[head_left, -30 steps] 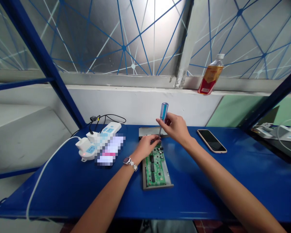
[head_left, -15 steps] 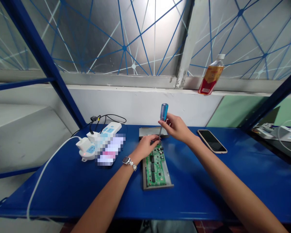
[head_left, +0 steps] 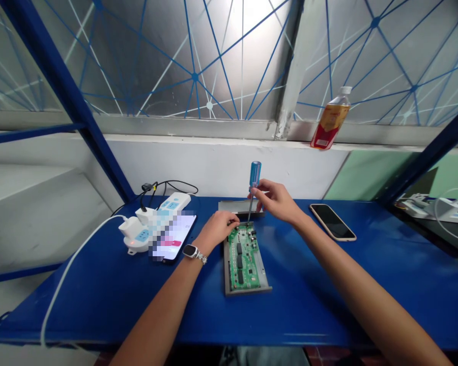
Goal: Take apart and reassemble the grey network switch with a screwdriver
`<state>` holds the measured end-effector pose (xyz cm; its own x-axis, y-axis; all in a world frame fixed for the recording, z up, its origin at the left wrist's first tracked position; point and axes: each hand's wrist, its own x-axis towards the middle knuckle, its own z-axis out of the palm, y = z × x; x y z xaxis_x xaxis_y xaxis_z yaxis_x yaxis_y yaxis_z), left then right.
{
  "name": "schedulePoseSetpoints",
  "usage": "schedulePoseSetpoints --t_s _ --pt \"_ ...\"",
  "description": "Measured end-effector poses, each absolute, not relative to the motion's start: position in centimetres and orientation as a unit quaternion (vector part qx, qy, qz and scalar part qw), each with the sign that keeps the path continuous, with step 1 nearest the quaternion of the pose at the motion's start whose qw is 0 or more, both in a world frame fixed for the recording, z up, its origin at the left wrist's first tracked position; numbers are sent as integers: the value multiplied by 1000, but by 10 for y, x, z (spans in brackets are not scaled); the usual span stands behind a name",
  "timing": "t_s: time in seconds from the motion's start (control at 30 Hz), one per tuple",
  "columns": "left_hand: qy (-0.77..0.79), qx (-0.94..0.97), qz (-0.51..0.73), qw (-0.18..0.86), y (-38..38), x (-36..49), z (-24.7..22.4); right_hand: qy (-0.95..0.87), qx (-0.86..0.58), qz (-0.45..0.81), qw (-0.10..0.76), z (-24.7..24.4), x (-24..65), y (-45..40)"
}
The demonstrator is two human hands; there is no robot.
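My right hand (head_left: 275, 199) is shut on a screwdriver (head_left: 254, 183) with a translucent blue handle. Its thin steel shaft points down, and the tip sits at the far edge of a green circuit board (head_left: 245, 258). The board lies in an open grey metal case (head_left: 248, 291). My left hand (head_left: 217, 229) rests its fingertips on the board's far left corner, holding nothing I can see. A flat metal cover (head_left: 238, 206) lies just behind the board, partly hidden by my hands.
On the blue shelf top (head_left: 99, 300), left of the case, are a white power strip (head_left: 171, 203) with plugged-in chargers and a phone (head_left: 175, 236) with a blurred lit screen. A dark phone (head_left: 332, 222) lies right. A plastic bottle (head_left: 330, 122) stands on the ledge behind.
The screwdriver has moved down, its tip now at the board. My left hand has shifted left to the board's corner, uncovering more of the lit phone.
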<state>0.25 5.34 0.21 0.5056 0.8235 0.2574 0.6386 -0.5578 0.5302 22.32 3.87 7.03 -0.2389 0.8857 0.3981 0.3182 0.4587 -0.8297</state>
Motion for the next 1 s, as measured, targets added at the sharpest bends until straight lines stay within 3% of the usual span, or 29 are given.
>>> schedulePoseSetpoints --t_s 0.23,0.6,1.0 --pt "440 827 285 202 60 3 -11 -612 -437 367 548 67 205 36" --pt "337 787 378 351 54 33 -8 -663 -395 372 516 66 215 40" --pt "389 788 385 283 52 39 -15 -641 -466 299 531 58 211 40"
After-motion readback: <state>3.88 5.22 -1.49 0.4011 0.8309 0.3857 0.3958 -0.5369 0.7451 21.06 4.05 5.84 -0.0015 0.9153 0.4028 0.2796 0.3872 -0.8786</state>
